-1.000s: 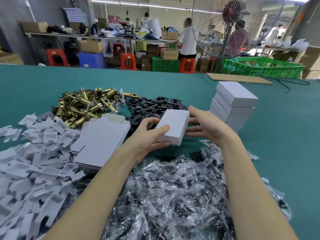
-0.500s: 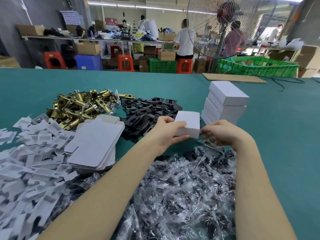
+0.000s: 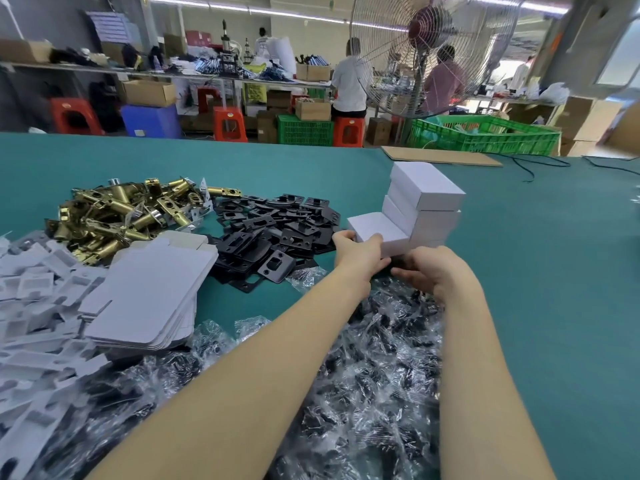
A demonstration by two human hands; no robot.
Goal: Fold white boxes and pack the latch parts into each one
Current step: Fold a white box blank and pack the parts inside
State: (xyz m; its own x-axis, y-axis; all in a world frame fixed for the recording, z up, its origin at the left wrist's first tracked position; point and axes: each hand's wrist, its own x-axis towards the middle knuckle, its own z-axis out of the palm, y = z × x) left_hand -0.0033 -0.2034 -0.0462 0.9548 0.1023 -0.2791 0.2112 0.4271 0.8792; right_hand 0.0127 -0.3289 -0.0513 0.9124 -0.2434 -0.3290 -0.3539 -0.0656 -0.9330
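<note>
Head view: left hand (image 3: 360,252) gripping closed box (image 3: 379,233) beside stack (image 3: 424,206) on table (image 3: 554,271), right hand (image 3: 429,271) curled at its near end, contents unclear; best slid flush against stack, edges aligned.

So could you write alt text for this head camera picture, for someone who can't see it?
The left hand holds a closed white box beside a stack of white boxes on a green table, with the right hand close by. Around lie flat box blanks, brass latches, black plates and small plastic bags.
</note>
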